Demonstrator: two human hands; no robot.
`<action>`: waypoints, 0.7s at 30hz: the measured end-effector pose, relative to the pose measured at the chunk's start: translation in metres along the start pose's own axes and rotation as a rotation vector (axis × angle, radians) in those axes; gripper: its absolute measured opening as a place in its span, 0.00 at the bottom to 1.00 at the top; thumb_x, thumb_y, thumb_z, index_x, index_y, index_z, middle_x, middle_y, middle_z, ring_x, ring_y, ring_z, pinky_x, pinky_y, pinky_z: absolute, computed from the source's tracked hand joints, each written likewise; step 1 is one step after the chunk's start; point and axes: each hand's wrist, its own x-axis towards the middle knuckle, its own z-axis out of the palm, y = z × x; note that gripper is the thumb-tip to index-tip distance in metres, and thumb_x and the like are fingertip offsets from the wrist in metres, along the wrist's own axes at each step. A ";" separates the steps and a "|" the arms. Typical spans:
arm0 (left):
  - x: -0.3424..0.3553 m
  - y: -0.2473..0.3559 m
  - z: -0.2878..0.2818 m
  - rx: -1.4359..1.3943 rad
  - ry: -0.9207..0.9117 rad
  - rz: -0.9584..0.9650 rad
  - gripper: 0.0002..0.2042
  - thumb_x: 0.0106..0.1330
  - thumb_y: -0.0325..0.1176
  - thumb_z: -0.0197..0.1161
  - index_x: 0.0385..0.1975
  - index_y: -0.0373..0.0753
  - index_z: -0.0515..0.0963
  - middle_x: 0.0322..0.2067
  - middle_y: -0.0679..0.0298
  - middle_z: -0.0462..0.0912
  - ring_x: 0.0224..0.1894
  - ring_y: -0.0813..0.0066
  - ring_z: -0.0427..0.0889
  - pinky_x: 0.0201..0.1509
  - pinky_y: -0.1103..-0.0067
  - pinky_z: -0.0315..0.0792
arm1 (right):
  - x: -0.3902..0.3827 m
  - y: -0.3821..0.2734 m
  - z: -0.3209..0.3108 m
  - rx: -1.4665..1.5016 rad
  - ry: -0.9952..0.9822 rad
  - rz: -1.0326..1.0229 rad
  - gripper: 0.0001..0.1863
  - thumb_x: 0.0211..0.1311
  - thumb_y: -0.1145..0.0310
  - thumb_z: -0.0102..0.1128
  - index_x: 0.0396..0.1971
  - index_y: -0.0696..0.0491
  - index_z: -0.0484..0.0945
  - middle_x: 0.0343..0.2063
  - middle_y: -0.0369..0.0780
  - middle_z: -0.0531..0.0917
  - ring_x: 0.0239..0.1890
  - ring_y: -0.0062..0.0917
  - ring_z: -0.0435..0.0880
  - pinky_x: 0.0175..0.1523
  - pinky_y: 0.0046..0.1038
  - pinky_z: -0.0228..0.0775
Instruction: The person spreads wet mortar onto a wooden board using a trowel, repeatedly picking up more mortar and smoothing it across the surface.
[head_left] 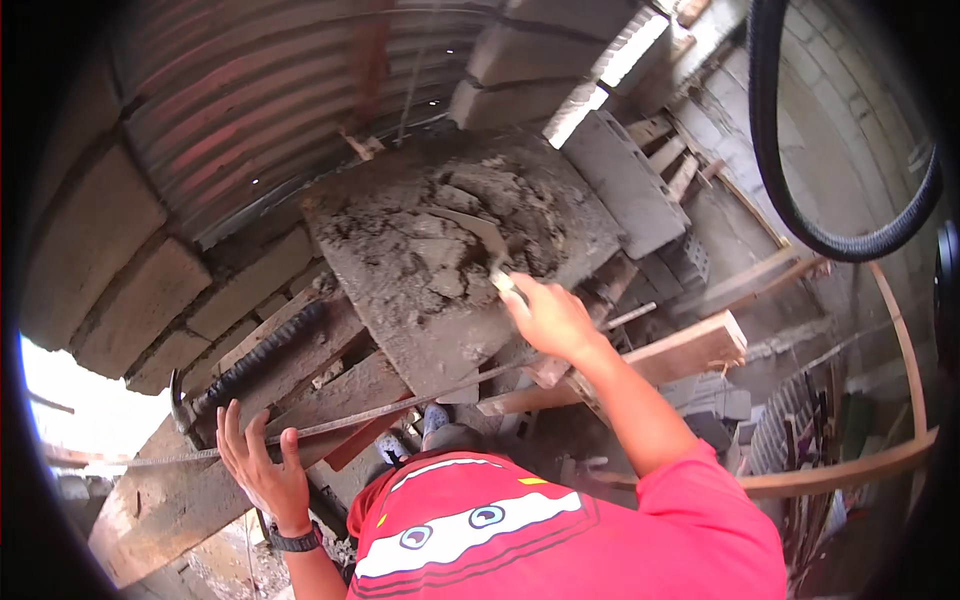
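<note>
My right hand [540, 315] grips the light handle of a trowel [470, 228], whose blade rests in a pile of wet grey mortar [435, 275] on a flat board [385, 340]. My left hand [262, 460] is raised at the lower left with its fingers spread, holding nothing. It is beside a long thin metal bar [355, 420] that crosses below the board. Just above the left hand lies a hammer [255, 355] with a black ribbed handle, on rough wooden planks [140, 520].
Block walls [140, 290] and corrugated sheeting [230, 100] enclose the back and left. Hollow blocks [620, 180] stand right of the board. Lumber [680, 355], debris and a curved wooden strip [830, 470] fill the right. A black hose loop [840, 245] hangs at upper right.
</note>
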 end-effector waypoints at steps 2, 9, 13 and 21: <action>-0.001 -0.003 0.001 0.036 0.004 -0.024 0.20 0.77 0.50 0.65 0.54 0.39 0.82 0.73 0.53 0.74 0.79 0.45 0.65 0.80 0.52 0.60 | 0.014 -0.012 -0.028 -0.058 -0.073 -0.033 0.25 0.81 0.44 0.50 0.58 0.45 0.85 0.46 0.54 0.90 0.53 0.56 0.87 0.60 0.54 0.78; -0.003 -0.003 0.002 0.056 -0.018 -0.060 0.22 0.77 0.53 0.63 0.54 0.39 0.82 0.74 0.55 0.72 0.79 0.45 0.65 0.81 0.51 0.58 | 0.034 0.071 -0.101 0.442 0.091 0.181 0.25 0.80 0.45 0.58 0.50 0.54 0.84 0.27 0.35 0.82 0.22 0.18 0.79 0.27 0.26 0.70; -0.004 -0.004 0.000 0.089 -0.038 -0.056 0.24 0.80 0.55 0.59 0.54 0.38 0.81 0.74 0.53 0.72 0.79 0.45 0.65 0.81 0.51 0.59 | 0.074 0.146 -0.081 0.431 0.187 0.435 0.23 0.79 0.47 0.56 0.43 0.54 0.84 0.29 0.34 0.83 0.19 0.18 0.77 0.23 0.27 0.67; -0.002 -0.004 0.002 0.123 -0.064 -0.036 0.29 0.77 0.61 0.59 0.54 0.37 0.81 0.73 0.53 0.73 0.78 0.44 0.66 0.80 0.49 0.58 | 0.169 0.258 -0.032 -0.233 0.605 0.409 0.31 0.78 0.40 0.54 0.48 0.58 0.84 0.42 0.52 0.90 0.32 0.42 0.91 0.39 0.45 0.82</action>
